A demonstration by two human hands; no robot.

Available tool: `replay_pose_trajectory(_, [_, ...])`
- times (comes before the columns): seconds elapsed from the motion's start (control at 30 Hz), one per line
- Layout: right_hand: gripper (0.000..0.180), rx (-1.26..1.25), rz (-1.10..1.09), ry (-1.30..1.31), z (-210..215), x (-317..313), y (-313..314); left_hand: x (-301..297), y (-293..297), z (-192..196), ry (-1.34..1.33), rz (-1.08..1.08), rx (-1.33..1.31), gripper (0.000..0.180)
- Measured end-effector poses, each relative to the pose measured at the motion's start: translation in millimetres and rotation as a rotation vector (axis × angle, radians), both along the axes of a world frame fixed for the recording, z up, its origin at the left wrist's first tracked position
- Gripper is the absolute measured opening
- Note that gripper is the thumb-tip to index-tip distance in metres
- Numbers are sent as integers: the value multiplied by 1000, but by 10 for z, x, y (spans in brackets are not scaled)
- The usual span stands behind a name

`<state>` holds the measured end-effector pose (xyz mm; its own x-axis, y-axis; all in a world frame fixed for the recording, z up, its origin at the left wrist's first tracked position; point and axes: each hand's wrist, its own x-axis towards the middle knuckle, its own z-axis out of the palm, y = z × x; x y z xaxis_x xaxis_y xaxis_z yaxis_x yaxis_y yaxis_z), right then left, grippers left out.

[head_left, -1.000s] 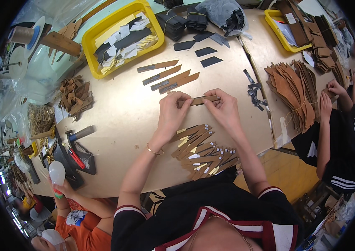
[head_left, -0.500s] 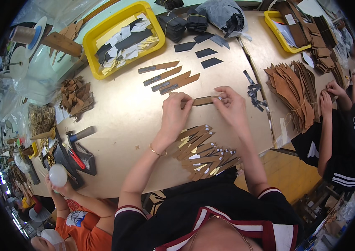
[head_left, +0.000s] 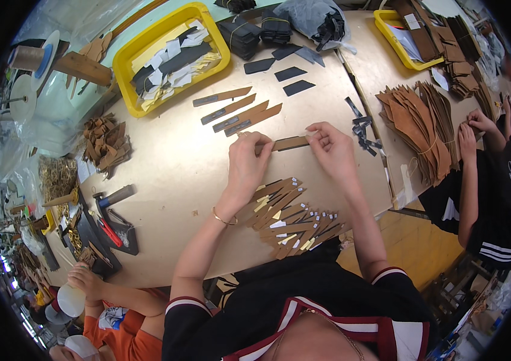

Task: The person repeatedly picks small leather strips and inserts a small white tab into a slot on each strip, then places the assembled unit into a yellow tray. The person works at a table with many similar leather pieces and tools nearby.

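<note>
A narrow brown leather strap (head_left: 290,143) lies flat on the tan table (head_left: 177,174), held at both ends. My left hand (head_left: 247,165) pinches its left end and my right hand (head_left: 330,149) pinches its right end. Just nearer to me, under my wrists, sits a fanned pile of brown straps (head_left: 288,216) with small white and yellow tabs. Beyond my hands, several finished straps (head_left: 237,110) lie in a slanted row.
A yellow tray (head_left: 124,66) of dark and white pieces stands at the back left, another yellow tray (head_left: 395,42) at the back right. Dark cut pieces (head_left: 285,73) lie behind. Another person's hands (head_left: 472,129) work a large brown stack (head_left: 415,129). Tools (head_left: 108,225) lie left.
My hands and the strap have shifted slightly right and farther from me across the table. The strap now lies stretched out between both hands.
</note>
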<state>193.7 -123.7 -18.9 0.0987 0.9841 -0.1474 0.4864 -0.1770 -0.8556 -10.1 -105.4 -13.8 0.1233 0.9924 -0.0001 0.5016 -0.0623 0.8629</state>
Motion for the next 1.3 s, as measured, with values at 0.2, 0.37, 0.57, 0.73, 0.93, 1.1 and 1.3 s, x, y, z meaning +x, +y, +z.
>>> replay_pose_trajectory(0.2, [31, 461, 193, -852, 56, -239, -222, 2, -3, 33, 33, -21, -3, 7])
replay_pose_trajectory(0.37, [36, 449, 371, -831, 65, -569, -363, 11, -10, -8, -20, 2, -16, 7])
replay_pose_trajectory(0.57, [43, 459, 289, -693, -8, -782, -373, -36, 14, 24, -80, 8, -122, 12])
replay_pose_trajectory(0.73, [48, 316, 138, -359, 64, -751, -291, -109, 3, 194, -248, 21, -304, 16])
replay_pose_trajectory(0.93, [20, 244, -23, -15, 26, -628, -105, -89, -91, 149, -195, 11, -112, 17])
replay_pose_trajectory(1.1, [17, 179, -84, 149, 12, -529, -106, -123, -206, -1, 138, -142, 261, 18])
replay_pose_trajectory(1.3, [14, 150, -61, 166, 16, -496, -49, -113, -183, -59, 298, -221, 357, 18])
